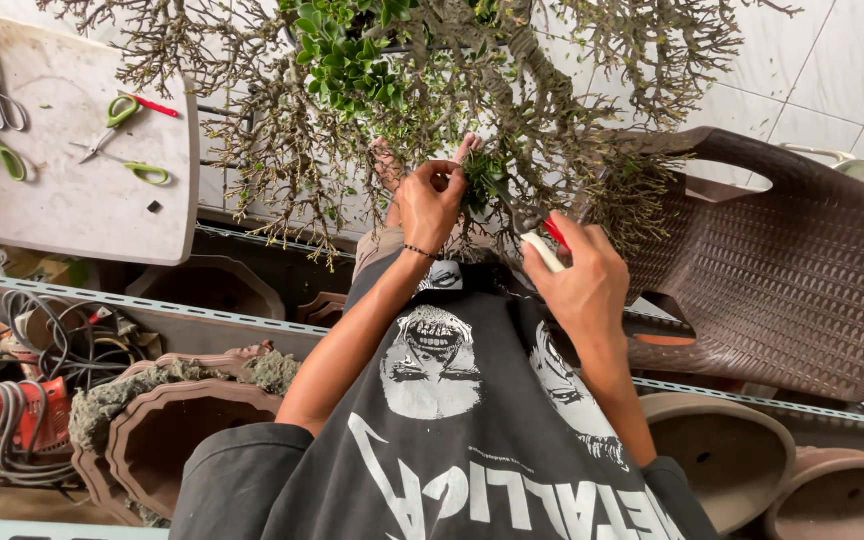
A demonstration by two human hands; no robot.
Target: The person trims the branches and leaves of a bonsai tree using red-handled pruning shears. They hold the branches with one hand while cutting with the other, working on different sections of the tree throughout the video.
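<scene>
Head view: left hand [430,203] pinches green leaf tuft [479,172] on bonsai tree [512,80], fingers pressed together. Right hand [580,280] gripped shut on red-and-white pruning shears [542,238]. Tuft at 2 o'clock from left hand, 11 o'clock from right; left nearer. Shears' long axis 5-to-11 o'clock, blades point toward tuft, tips hidden in twigs.

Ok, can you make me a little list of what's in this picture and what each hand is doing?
plant: bonsai tree, mostly bare twigs, some green leaves
left hand: pinching a leafy twig
right hand: holding red-and-white pruning shears at the branches
white board: several scissors lying on it
right side: brown plastic chair
below: empty clay pots
</scene>
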